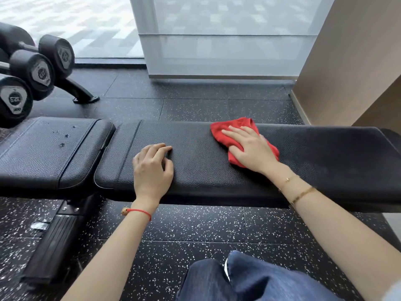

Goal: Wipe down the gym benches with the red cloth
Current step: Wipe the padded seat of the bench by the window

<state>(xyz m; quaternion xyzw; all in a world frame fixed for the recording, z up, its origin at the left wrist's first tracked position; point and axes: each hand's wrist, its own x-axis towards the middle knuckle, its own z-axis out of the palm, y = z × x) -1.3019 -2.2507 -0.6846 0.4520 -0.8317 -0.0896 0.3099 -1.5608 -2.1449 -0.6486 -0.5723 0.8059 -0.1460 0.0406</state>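
- Seat pad (52,148), far left of the L hand: wet drops & specks sit on it, well apart from the cloth. Risk: it gets skipped if wiping stays on the long pad, since the cloth is on the other side of both hands.
- Gap btw seat pad & long pad (195,170), just left of the L hand: cloth edge could snag or dip in when a stroke crosses it.
- Left hand (153,168): rests on the long pad, fingers loosely curled, holding nothing, prob. bracing. Risk: it sits in the wipe path; if not lifted, the patch under it stays unwiped.
- Red cloth (225,133): bunched on the long pad under the R hand, toward the far edge. Bunched = small contact area, may leave streaks; a corner could roll under.
- Right hand (249,148): flat on the cloth, fingers spread & straight, pressing, not gripping. Risk: w/o a grip the hand may slide off the cloth on a fast stroke.
- Pad right of the R hand runs out of view; can't tell its state.
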